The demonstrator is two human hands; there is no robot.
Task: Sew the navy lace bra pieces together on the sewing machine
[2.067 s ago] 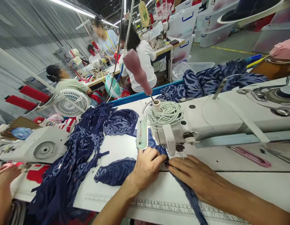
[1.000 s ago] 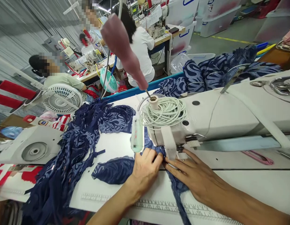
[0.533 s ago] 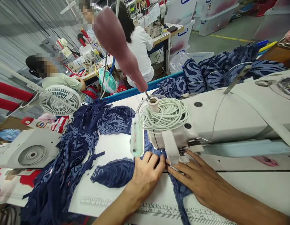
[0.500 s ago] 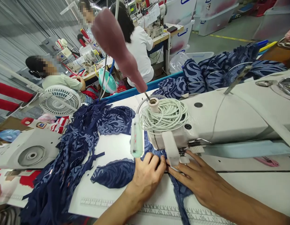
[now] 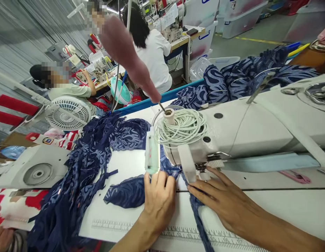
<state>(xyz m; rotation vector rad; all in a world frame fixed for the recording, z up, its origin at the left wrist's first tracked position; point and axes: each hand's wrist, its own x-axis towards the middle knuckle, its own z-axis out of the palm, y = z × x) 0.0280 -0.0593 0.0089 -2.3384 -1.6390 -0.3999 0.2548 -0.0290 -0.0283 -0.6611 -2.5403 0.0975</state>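
Observation:
A white sewing machine [image 5: 246, 129] stands across the table, a coil of white cord [image 5: 182, 127] on its head. My left hand [image 5: 158, 201] lies flat, fingers together, on a navy patterned lace piece [image 5: 128, 192] just left of the presser foot. My right hand [image 5: 221, 201] rests with fingers stretched out, pressing a narrow navy strip [image 5: 197, 217] that runs from under the needle toward me. Both hands sit right in front of the needle area.
A heap of navy lace [image 5: 86, 168] covers the table's left; more lies behind the machine [image 5: 243, 78]. A small lamp [image 5: 152, 155] hangs by the needle. A white fan [image 5: 68, 113], another machine [image 5: 33, 171], several seated people and storage bins [image 5: 238, 17] lie beyond.
My left hand has slid back toward me and a little left, away from the presser foot. The navy strip under my right hand has drawn straighter. The view shifted slightly.

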